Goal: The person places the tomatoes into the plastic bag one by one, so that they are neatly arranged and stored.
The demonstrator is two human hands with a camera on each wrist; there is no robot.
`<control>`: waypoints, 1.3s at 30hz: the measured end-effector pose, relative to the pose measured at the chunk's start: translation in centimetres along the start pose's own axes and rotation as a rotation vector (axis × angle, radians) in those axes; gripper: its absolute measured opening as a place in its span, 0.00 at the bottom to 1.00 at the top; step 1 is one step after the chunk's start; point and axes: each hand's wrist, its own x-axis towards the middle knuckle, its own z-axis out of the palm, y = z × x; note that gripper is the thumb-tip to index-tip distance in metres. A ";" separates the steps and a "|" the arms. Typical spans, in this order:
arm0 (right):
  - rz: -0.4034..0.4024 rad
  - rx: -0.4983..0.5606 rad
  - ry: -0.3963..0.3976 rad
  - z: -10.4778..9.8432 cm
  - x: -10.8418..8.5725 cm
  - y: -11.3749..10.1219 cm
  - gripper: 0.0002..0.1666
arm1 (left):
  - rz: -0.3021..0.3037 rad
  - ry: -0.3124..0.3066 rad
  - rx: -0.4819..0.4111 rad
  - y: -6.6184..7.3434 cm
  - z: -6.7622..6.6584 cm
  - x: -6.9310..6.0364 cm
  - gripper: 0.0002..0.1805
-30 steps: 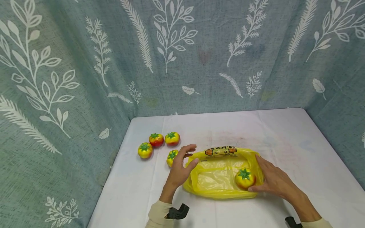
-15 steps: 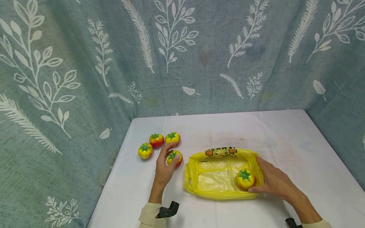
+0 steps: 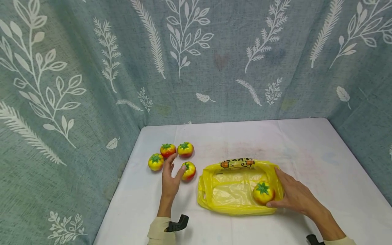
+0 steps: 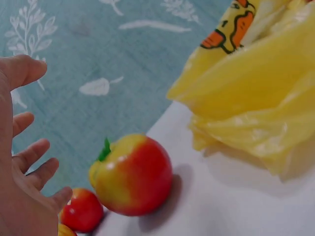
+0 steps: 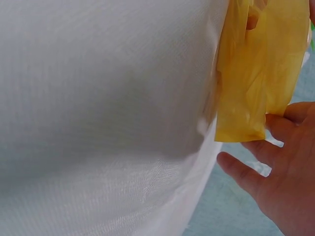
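Observation:
My left hand [image 3: 171,180] stands beside the nearest red-and-yellow tomato [image 3: 189,172], fingers spread and thumb up. In the left wrist view, a gap separates those fingers from the tomato [image 4: 133,174]. A yellow plastic bag [image 3: 226,209] lies with its mouth spread wide toward the head camera. Inside, at its right end, is another tomato [image 3: 263,193] with a green star-shaped top. My right hand [image 3: 295,194] holds the bag's right end, thumb over the near rim and fingers along the outer side. Fairly straight fingers reach behind the bag [image 5: 241,93] in the right wrist view.
Three more tomatoes sit at the back left: a left one [image 3: 156,162], a redder one [image 3: 168,150] and one to its right [image 3: 185,149]. Everything rests on a white-covered table [image 3: 324,163]. A leaf-patterned curtain [image 3: 220,85] rises behind and at both sides.
My left hand has left the bag's left edge and moved left, past the nearest tomato to its left side. That tomato is now more exposed. My right hand and the bag have barely shifted.

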 end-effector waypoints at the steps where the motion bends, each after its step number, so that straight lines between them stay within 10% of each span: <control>1: -0.001 0.000 0.001 0.0 0.0 0.0 0.83 | -0.015 0.001 -0.008 -0.6 0.0 0.0 0.30; 8: -0.005 0.000 0.005 0.0 0.0 0.1 0.83 | -0.108 0.013 -0.034 -5.2 0.1 0.0 0.34; 17: 0.008 0.005 0.002 0.1 0.0 0.1 0.83 | -0.192 0.015 -0.055 -7.3 0.3 -0.3 0.43; 39: 0.014 0.005 0.004 -0.1 -0.1 0.0 0.83 | -0.294 -0.063 -0.043 -7.7 1.4 -0.5 0.57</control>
